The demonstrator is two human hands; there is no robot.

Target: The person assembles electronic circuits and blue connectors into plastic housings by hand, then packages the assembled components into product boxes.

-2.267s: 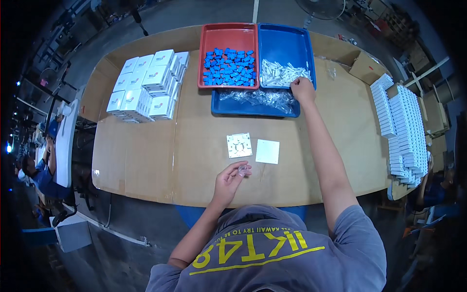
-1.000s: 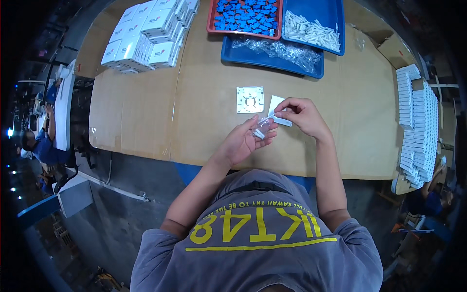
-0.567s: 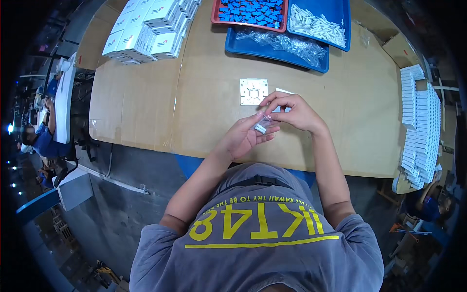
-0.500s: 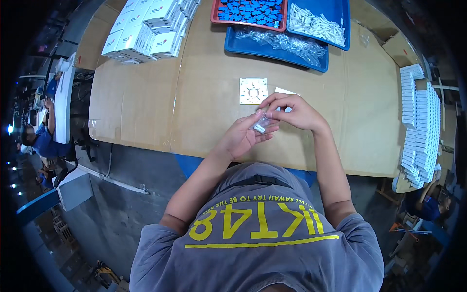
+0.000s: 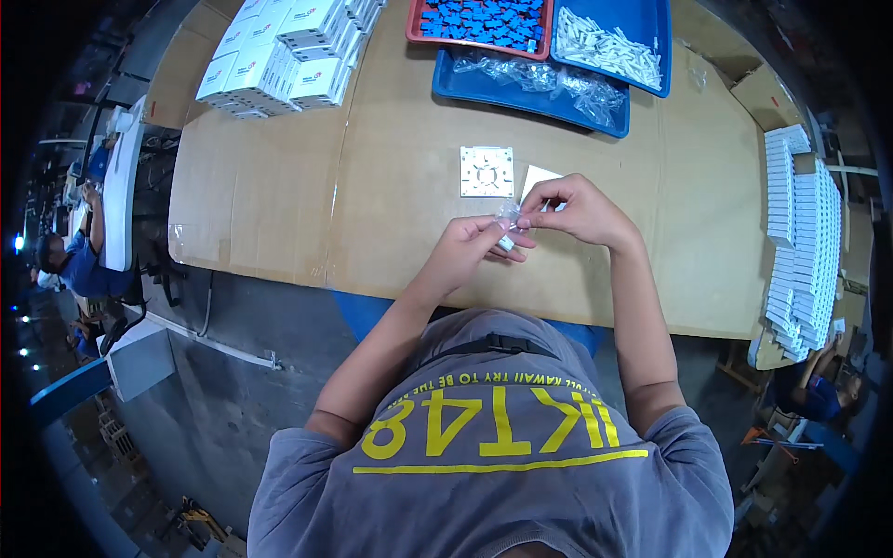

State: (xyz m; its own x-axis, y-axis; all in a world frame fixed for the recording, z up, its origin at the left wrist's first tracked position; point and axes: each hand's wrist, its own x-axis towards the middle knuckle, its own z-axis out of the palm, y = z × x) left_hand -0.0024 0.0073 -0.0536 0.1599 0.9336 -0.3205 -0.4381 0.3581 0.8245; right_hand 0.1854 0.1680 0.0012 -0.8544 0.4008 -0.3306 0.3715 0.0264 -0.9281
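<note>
Between my hands is a small clear plastic bag (image 5: 510, 216) with a little white piece (image 5: 505, 243) at its lower end. My left hand (image 5: 465, 249) is closed on the bag, thumb pressing from above and fingers beneath. With thumb and forefinger, my right hand (image 5: 569, 210) pinches the bag's other side. Just beyond them lies a square white plate (image 5: 486, 172) with a round cut-out pattern, flat on the cardboard-covered table. A flat white piece (image 5: 539, 183) lies partly hidden behind my right hand.
At the back, a red tray (image 5: 416, 37) holds blue parts and a blue tray (image 5: 663, 82) holds white sticks. Another blue tray (image 5: 446, 90) holds clear bags. White boxes (image 5: 270, 56) are stacked back left; thin white pieces (image 5: 807, 242) are piled at right. Other people sit at both sides.
Both hands have shifted slightly, and my right hand has drawn right, uncovering more of the flat white piece. My left fingers have curled further over the bag.
</note>
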